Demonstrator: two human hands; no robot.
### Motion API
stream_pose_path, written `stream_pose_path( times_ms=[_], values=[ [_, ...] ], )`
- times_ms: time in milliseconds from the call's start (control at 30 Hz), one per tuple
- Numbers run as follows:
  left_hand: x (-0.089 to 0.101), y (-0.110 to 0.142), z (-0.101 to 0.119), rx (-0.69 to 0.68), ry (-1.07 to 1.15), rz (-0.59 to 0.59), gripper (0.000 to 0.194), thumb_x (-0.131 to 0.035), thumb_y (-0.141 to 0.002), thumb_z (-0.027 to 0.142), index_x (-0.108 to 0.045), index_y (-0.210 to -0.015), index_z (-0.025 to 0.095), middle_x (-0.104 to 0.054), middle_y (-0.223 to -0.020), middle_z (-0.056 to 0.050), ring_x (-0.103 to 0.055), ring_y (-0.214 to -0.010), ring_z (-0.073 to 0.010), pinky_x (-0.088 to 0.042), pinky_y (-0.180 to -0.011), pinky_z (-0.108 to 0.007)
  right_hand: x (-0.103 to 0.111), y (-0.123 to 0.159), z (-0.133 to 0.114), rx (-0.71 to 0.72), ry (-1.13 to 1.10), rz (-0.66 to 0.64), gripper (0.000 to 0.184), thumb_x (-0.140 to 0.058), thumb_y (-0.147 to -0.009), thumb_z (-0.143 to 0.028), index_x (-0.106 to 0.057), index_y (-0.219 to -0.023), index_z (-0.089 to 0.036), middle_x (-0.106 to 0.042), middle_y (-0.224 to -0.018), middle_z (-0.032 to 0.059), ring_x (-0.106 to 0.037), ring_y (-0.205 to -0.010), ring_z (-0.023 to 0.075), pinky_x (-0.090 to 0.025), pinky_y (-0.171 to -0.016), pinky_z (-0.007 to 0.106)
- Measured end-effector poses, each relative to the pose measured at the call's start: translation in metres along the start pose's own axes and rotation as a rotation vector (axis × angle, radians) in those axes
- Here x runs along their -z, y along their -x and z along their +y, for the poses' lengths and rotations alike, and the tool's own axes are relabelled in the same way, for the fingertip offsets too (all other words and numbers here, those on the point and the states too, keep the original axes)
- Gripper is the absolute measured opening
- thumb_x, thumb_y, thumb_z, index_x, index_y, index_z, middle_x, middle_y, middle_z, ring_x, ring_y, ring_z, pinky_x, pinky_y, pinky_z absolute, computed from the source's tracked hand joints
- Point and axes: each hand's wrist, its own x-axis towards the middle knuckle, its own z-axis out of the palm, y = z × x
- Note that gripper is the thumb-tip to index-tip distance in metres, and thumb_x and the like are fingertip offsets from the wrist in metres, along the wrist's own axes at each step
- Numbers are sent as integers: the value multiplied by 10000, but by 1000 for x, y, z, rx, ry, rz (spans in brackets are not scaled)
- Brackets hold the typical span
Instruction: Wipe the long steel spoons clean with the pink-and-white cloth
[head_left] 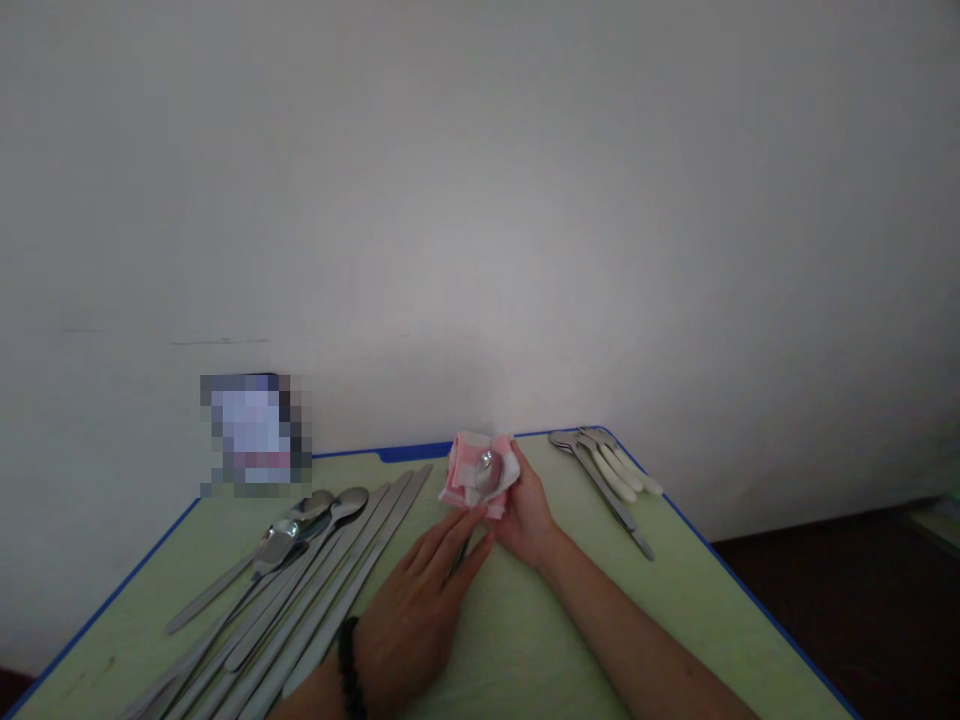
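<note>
Grey wall (pixel 480 220) rises directly behind the pale green table (pixel 675 580), whose near edge falls out of sight. From where I stand, an object (pixel 251 430) at the far left corner is lost under coarse squares; I can't make it out. Handles of the long metal cutlery (pixel 352 560) on the left run off below, some behind the left wrist with its dark beaded bracelet (pixel 350 665).

Blue trim marks the table's sides, with dark floor (pixel 817 600) past the right one. Bare tabletop lies between the forearms and to the right of the right arm, up to the white-handled cutlery (pixel 619 475) and metal spoons (pixel 611 500) near the far right corner.

Over the table's middle, the left hand (pixel 412 600) pinches a spoon (pixel 491 472) by its handle, mostly covered by fingers. Its shiny bowl catches a bright glint against a folded pink-and-white cloth (pixel 465 465), which the right hand (pixel 531 515) cups from beside and below.
</note>
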Motion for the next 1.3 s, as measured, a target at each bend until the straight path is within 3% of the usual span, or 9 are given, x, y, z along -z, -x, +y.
stream_pose_path(
  times_ms=[133, 300, 467, 600, 667, 767, 900, 1067, 1300],
  values=[
    [-4, 1, 3, 4, 18, -8, 742, -342, -612, -91, -392, -1302, 178, -341, -1424, -99, -251, -1328, -241, -409, -996, -456, -5, 5, 1, -43, 41, -16, 479, -441, -794, -558, -635, -867, -127, -673, -711, 69, -619, -694, 186, -480, -640, 306],
    [-7, 2, 4, 16, 64, 3, 926, -323, -503, -113, -258, -1380, 176, -272, -1457, -102, -160, -1358, -238, -398, -1005, -456, -3, 8, -3, 32, 8, 59, 477, -426, -790, -574, -632, -876, -153, -679, -721, 59, -623, -726, 198, -482, -669, 328],
    [-4, 1, 4, 4, 138, 21, 933, -304, -529, -124, -212, -1397, 207, -259, -1462, -84, -141, -1364, -218, -379, -1019, -464, -1, 10, -5, 26, 21, 51, 594, -397, -748, -666, -632, -898, -142, -677, -735, 75, -616, -719, 212, -480, -671, 354],
    [-3, 1, 3, 51, 188, 34, 970, -284, -515, -128, -148, -1416, 204, -301, -1438, -71, -132, -1364, -198, -353, -1038, -477, 2, 7, 1, -32, 61, 62, 328, -517, -784, -458, -632, -782, -151, -648, -617, 32, -564, -552, 157, -452, -542, 277],
    [-3, 1, 2, 60, 201, 52, 944, -286, -522, -131, -187, -1405, 190, -322, -1422, -77, -124, -1364, -199, -346, -1043, -483, 5, 3, 4, -28, 58, 103, 267, -509, -805, -385, -624, -745, -151, -641, -595, 26, -558, -529, 151, -448, -527, 270],
    [-4, 2, 2, 42, 201, 77, 821, -306, -555, -131, -366, -1309, 188, -354, -1392, -83, -140, -1358, -217, -354, -1036, -495, 9, -2, 6, 38, 20, 180, 262, -475, -834, -359, -624, -782, -150, -667, -655, 29, -585, -563, 152, -479, -597, 293],
    [-5, 1, 3, 78, 171, 34, 687, -340, -553, -123, -507, -1145, 182, -448, -1291, -85, -247, -1312, -235, -384, -1017, -486, 8, -5, 5, 125, -2, 224, 228, -493, -837, -326, -626, -872, -145, -696, -767, 32, -620, -662, 149, -487, -705, 301],
    [-3, 0, 4, 105, 162, -59, 586, -386, -586, -100, -542, -1074, 185, -492, -1237, -58, -262, -1289, -260, -352, -1037, -484, 7, -3, 6, 137, 73, 176, 151, -600, -764, -279, -629, -834, -148, -696, -736, 22, -625, -659, 154, -482, -730, 308],
    [4, -1, 4, 115, 243, -86, 510, -420, -652, -58, -540, -1083, 186, -491, -1218, -59, -267, -1264, -265, -321, -1053, -461, 10, -3, 10, 177, 162, 158, 242, -683, -683, -312, -628, -845, -141, -690, -702, 30, -620, -631, 161, -485, -675, 298]
  ],
)
